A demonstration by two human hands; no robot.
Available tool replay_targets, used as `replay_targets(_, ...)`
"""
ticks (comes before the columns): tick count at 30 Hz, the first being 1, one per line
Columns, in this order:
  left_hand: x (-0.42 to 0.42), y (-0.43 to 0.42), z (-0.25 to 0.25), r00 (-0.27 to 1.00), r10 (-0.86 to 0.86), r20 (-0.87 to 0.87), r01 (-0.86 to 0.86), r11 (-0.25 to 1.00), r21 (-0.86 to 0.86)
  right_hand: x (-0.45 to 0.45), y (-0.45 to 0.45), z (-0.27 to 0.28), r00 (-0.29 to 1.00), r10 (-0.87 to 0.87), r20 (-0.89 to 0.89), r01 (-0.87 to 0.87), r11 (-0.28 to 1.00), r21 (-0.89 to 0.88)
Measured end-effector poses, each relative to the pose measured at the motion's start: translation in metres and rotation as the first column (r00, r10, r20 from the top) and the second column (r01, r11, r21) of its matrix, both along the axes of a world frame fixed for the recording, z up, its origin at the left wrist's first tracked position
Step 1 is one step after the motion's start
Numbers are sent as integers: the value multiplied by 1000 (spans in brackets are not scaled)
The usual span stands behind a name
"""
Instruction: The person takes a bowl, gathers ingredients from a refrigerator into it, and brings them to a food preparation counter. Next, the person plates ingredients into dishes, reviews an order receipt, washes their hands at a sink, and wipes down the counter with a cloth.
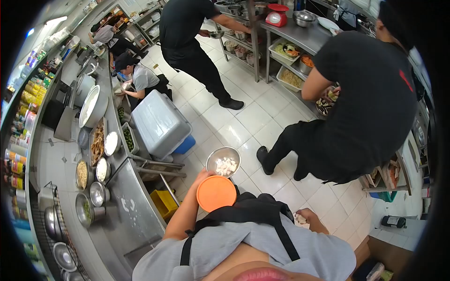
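My left hand [205, 176] is closed at the near rim of a steel mixing bowl [237, 157], held out over the floor. White chunks [226, 166] lie in the bottom of the bowl; their kind is not clear. Just below that hand, a round orange lid [216, 194] sits beside my forearm and in front of my apron, and whatever is under it is hidden. Low at my right side, my right hand [308, 217] is curled around a whitish piece [300, 219], partly covered by the fingers.
On my left runs a steel counter [136, 206] with bowls, a large pot [91, 105] and trays. A grey lidded bin [161, 124] stands ahead. One co-worker [361, 103] bends at the right shelves, another [187, 37] stands ahead, and a third [143, 77] crouches left.
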State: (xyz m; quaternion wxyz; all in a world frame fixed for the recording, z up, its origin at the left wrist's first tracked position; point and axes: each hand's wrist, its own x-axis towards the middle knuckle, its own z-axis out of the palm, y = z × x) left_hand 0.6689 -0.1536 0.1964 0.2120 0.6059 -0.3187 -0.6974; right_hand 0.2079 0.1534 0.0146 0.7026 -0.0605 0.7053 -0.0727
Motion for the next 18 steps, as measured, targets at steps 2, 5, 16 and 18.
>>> replay_targets(2,6,-42,-1,998,-57,31,57,998,-12,14,-29,-3,999,-31,-13,31,1000,-3)
replay_targets(5,25,-106,1,994,-97,41,100,994,-53,35,-91,11,997,-21,-71,19,999,-32)
replay_targets(16,76,-291,-20,974,-199,-106,196,980,-39,119,-275,64,937,-329,-116,303,933,-196)
replay_targets(18,81,-318,-15,977,-171,-126,166,985,-48,116,-296,44,953,-287,-98,267,947,-178)
